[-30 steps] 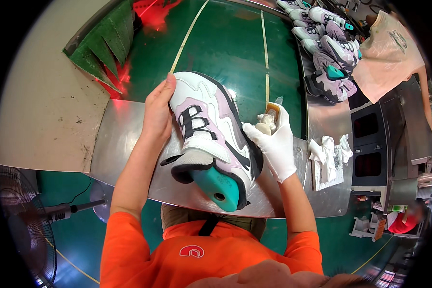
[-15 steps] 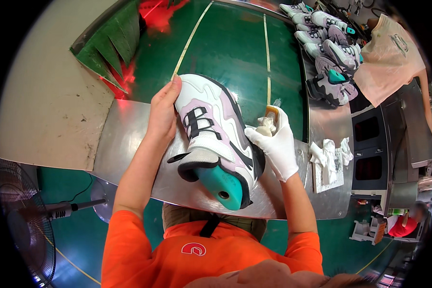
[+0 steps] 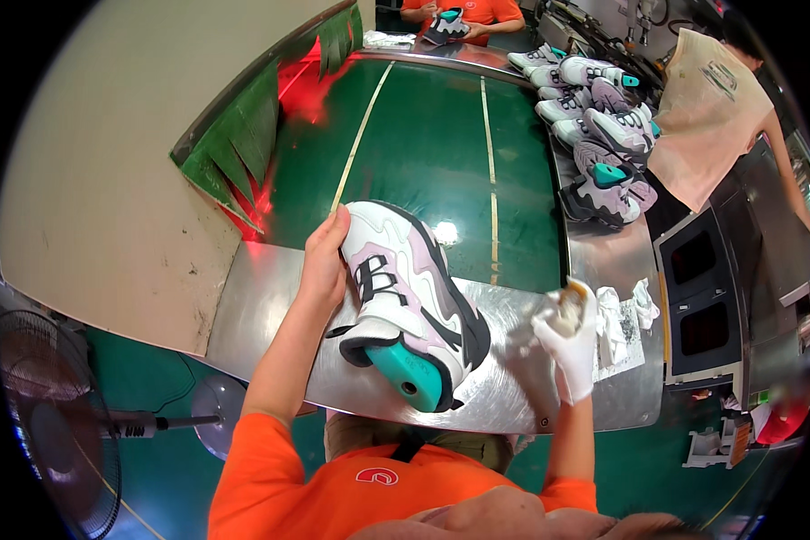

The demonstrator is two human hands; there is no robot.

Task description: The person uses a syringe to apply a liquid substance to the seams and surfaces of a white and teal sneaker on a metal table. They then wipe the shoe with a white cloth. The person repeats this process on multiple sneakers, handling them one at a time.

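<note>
My bare left hand [image 3: 326, 256] grips the toe of a white, lilac and black sneaker [image 3: 418, 279], thumb near its upper edge. The sneaker is tilted over the metal ledge, its heel toward me. A teal shoe last [image 3: 407, 376] with a round hole fills its collar. My right hand [image 3: 569, 351], in a white glove, is apart from the sneaker, to its right. Its fingers are closed round a small crumpled whitish thing with a yellow-brown edge [image 3: 574, 292]; blur hides its exact kind.
Beyond the metal ledge [image 3: 504, 396] lies a green conveyor belt [image 3: 423, 153]. White cloths [image 3: 610, 324] lie right of my glove. Several sneakers [image 3: 594, 117] line the right side. A person handles a shoe at the far end; another stands right. A fan [image 3: 58, 432] stands left.
My right hand has moved away from the sneaker, to the right and nearer me, with the whitish thing. My left hand still holds the toe. The view has tilted up, showing a person at the far end.
</note>
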